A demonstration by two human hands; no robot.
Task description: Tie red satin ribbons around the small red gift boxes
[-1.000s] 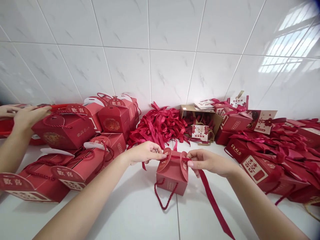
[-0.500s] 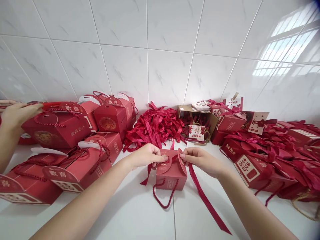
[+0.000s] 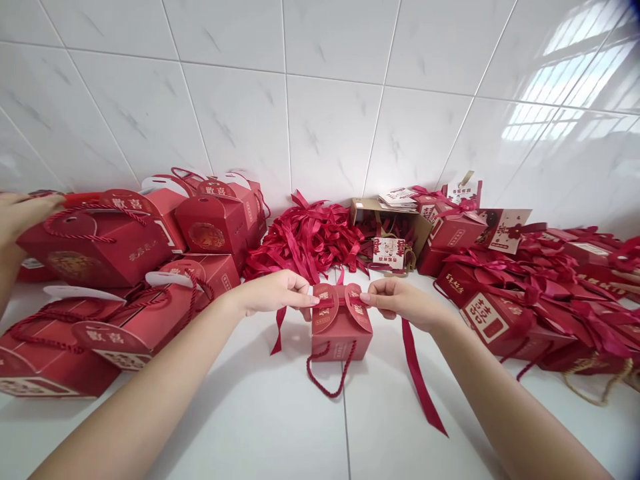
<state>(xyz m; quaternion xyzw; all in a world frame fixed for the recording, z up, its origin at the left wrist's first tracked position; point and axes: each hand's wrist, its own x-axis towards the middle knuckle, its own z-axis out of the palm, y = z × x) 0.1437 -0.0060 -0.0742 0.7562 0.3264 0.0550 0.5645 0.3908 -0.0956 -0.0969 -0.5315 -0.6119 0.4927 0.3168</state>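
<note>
A small red gift box [image 3: 342, 340] stands on the white tiled surface in front of me, its rounded flaps folded over the top. A dark red ribbon [image 3: 419, 387] runs across these flaps, one tail hanging left and the longer tail lying to the right. My left hand [image 3: 289, 293] pinches the ribbon at the left flap. At the right flap, my right hand [image 3: 395, 301] pinches the ribbon's other side. A twisted rope handle [image 3: 333, 392] droops from the box's front.
Several red boxes [image 3: 125, 327] with rope handles are grouped at left, where another person's hand [image 3: 25, 217] reaches in. Loose red ribbons [image 3: 310, 237] lie heaped by the tiled wall [image 3: 330, 127]. Beside them is an open cardboard box [image 3: 424, 233] with cards. Ribboned boxes [image 3: 510, 320] crowd the right.
The right flap has come down against the top, and the ribbon is drawn straighter across both flaps. My hands have shifted slightly apart. The view has tilted a little.
</note>
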